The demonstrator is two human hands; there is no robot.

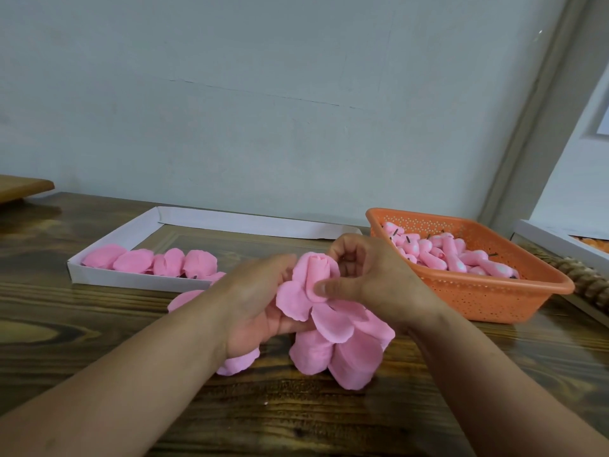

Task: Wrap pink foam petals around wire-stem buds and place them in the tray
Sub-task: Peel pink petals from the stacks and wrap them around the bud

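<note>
Pink foam petals (333, 334) hang above the dark wooden surface (99, 324), by a pale wall. The left hand (260, 308) holds them from below. The right hand (369, 278) pinches one petal round a small pink bud (318, 272). More petals lie in the white paper tray (138, 232).

1. Pink foam bud (317, 273), rolled, upright, half wrapped by a petal (321, 282).
2. String of joined pink petals (342, 344) hangs from it onto the worktop.
3. White tray (125, 234) holds finished pink flowers (150, 263) in a row.
4. Orange basket (478, 291) holds unwrapped buds (445, 255) with dark wire stems.
</note>
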